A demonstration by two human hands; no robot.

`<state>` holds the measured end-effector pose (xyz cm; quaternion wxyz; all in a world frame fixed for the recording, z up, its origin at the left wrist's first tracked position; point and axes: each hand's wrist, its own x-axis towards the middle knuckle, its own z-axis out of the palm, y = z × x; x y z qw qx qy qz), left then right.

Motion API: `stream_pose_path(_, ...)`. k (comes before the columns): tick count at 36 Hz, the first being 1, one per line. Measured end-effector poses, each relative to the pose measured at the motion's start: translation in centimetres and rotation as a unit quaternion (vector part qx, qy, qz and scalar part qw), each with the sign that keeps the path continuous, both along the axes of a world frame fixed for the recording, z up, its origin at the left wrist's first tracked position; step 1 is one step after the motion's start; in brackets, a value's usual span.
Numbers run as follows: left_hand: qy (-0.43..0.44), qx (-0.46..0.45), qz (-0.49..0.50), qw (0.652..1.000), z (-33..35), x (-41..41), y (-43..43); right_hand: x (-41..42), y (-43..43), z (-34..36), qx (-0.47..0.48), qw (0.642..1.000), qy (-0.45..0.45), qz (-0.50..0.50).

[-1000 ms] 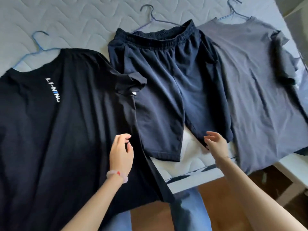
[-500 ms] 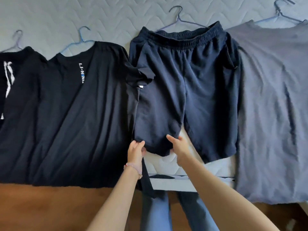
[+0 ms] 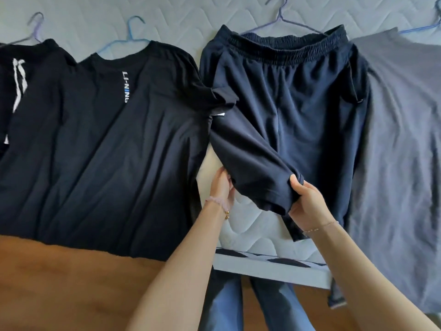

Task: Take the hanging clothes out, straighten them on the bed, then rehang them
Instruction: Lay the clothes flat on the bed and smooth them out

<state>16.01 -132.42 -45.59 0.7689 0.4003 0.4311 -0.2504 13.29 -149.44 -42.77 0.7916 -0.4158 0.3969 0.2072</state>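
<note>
1. Since half a second ago, the left leg of the navy shorts has come up off the bed and swung rightward. It now slants across the other leg instead of lying flat beside the black T-shirt.
2. Both hands have travelled with it. The left hand grips the leg's outer edge, its fingers curled against the cloth. The right hand pinches the hem's inner corner, thumb on top and the other fingers hidden beneath the fabric.
3. Holding the hem at its two ends probably serves to stretch the leg taut so it can be shaken and laid back without creases.
4. The waistband of the shorts lies toward the far side of the bed, still threaded on its hanger, which suggests rehanging will need no refitting. The lifted hem hangs over the strip of bare mattress by the near edge.
5. A grey T-shirt lies just right of the shorts and droops over the near edge. The black T-shirt lies to their left, one sleeve touching the shorts. Another black garment lies toward the left edge.
6. My judgement: straightening is under way and the rehanging is not yet begun.
</note>
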Motion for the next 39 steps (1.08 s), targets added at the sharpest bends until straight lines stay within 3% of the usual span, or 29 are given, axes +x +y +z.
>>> stream_pose_path(4,0.032,-0.039,0.058,0.997,0.5,1.1,-1.4,0.1,-0.5,0.3,0.061,0.998,0.007,0.005)
stream_pose_path(8,-0.025,-0.095,0.131,0.987,0.4,1.2,-1.1,0.7,-2.1,0.3,0.066,0.997,0.023,-0.009)
stream_pose_path(11,-0.063,-0.063,0.170,0.981,0.0,0.9,0.6,0.9,-3.3,-0.4,0.025,0.999,0.028,0.012)
stream_pose_path(15,-0.095,-0.040,0.108,0.989,0.3,-0.2,3.4,0.9,-3.8,-1.6,-0.084,0.995,0.022,0.056)
stream_pose_path(19,-0.083,0.152,0.085,0.981,1.2,-1.6,6.2,0.4,-3.3,-2.6,-0.144,0.985,0.017,0.090)
stream_pose_path(23,-0.084,0.422,0.002,0.903,2.5,-3.0,8.3,-0.8,-1.4,-2.9,-0.199,0.967,0.031,0.156)
stream_pose_path(26,-0.102,0.490,0.009,0.866,3.8,-3.7,9.2,-1.8,0.7,-3.0,-0.209,0.957,0.042,0.198)
stream_pose_path(30,-0.088,0.505,0.014,0.858,4.2,-4.1,11.3,-3.0,3.8,-2.5,-0.182,0.959,0.054,0.211)
stream_pose_path(33,-0.028,0.505,0.000,0.863,2.4,-3.8,13.5,-3.5,5.8,-2.7,-0.155,0.962,0.068,0.216)
stream_pose_path(36,0.054,0.450,-0.006,0.891,0.7,-3.8,14.7,-4.3,7.0,-4.1,-0.188,0.936,0.088,0.285)
stream_pose_path(39,0.083,0.377,0.024,0.922,-0.2,-3.7,15.2,-4.8,7.3,-5.3,-0.194,0.920,0.099,0.327)
